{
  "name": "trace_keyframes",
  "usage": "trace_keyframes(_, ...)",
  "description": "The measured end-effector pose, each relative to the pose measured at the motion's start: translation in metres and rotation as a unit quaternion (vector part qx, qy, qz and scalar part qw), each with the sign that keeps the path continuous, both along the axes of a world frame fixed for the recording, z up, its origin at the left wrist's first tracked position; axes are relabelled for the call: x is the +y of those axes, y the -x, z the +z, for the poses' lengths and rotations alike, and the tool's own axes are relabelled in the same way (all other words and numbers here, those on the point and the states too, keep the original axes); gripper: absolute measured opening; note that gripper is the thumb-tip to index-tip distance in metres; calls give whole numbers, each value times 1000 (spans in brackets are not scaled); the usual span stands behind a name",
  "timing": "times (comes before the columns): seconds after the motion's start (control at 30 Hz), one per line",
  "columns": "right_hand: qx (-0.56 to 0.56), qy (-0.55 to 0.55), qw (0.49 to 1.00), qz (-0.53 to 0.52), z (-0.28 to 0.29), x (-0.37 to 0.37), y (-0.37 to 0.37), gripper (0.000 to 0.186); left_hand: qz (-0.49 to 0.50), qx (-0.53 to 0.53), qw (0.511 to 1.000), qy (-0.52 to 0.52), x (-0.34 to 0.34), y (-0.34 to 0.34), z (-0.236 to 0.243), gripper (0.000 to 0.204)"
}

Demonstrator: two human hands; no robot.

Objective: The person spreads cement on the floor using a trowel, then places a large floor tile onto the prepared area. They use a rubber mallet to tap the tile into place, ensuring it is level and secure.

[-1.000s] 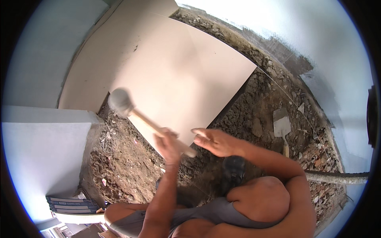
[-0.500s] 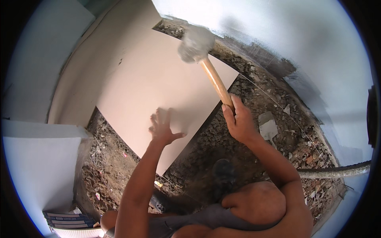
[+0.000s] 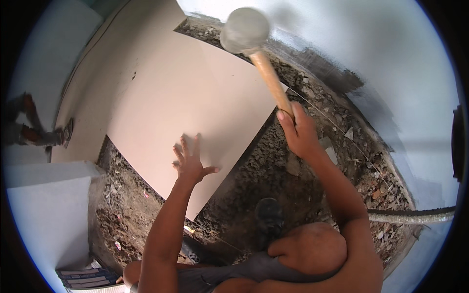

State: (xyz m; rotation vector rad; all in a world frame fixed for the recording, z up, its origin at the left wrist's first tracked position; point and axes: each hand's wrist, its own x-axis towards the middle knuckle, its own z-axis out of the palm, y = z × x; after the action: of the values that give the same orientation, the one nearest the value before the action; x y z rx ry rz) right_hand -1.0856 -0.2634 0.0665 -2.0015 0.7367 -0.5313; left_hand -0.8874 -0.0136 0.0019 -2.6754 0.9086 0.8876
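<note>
Near three o'clock, the right hand (image 3: pixel 301 133) clamps its fingers round a wooden-handled mallet (image 3: pixel 266 74); near eight, the left hand (image 3: pixel 189 166) splays over beige tile (image 3: pixel 195 93).

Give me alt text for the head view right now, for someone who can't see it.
A person's right hand holds up a grey round-headed mallet with a pale wooden handle, while the open left hand spreads over a smooth, flat beige tile. Rough brown soil shows beside it; another person's legs are at far left.

Building site: rubble (image 3: pixel 376 194), floor tiles (image 3: pixel 181 93)
</note>
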Motion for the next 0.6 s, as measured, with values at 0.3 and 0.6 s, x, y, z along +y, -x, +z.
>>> trace_keyframes(0.3,152,-9,988,37,-5,-12,8,37,-21,-20,1000,-9,-1,1,1,136)
trace_keyframes(0.6,231,33,970,67,-74,-15,27,39,-40,-15,999,-9,-17,7,3,137)
